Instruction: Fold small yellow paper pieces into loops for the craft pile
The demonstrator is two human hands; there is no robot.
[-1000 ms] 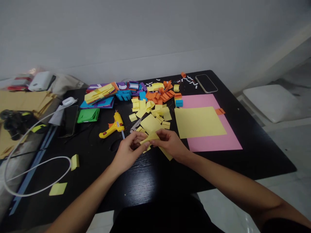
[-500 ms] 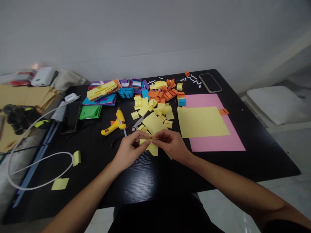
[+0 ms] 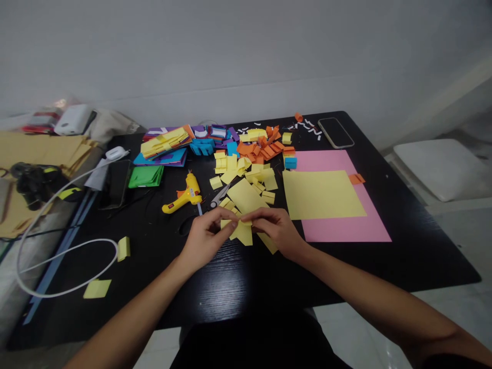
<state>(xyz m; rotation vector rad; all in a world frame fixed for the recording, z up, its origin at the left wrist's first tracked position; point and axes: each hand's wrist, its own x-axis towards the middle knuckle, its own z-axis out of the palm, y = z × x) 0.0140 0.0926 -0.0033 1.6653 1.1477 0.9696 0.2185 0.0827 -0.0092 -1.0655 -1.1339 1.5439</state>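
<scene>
My left hand point(image 3: 205, 236) and my right hand point(image 3: 277, 231) meet over the near middle of the table. Thumb and fingers of each are pinched on a small yellow paper piece point(image 3: 225, 223) stretched between them; the fingers partly cover it. Below and behind it lie yellow paper strips point(image 3: 246, 197) and several small folded yellow pieces point(image 3: 268, 197). Scissors point(image 3: 221, 196) lie beyond my left hand, their dark handles partly hidden. A yellow glue gun point(image 3: 189, 195) rests to their left.
Orange folded papers point(image 3: 265, 149), bundled coloured papers point(image 3: 165, 143) and a green stack point(image 3: 146, 177) lie farther back. Yellow point(image 3: 326, 195) and pink sheets point(image 3: 346, 230) cover the right side, near a phone point(image 3: 335, 133). A white cable point(image 3: 69, 296) loops at left.
The view has shifted slightly, so the table appears a little farther right. My right fingers have straightened somewhat along the small yellow paper; both hands still pinch it.
</scene>
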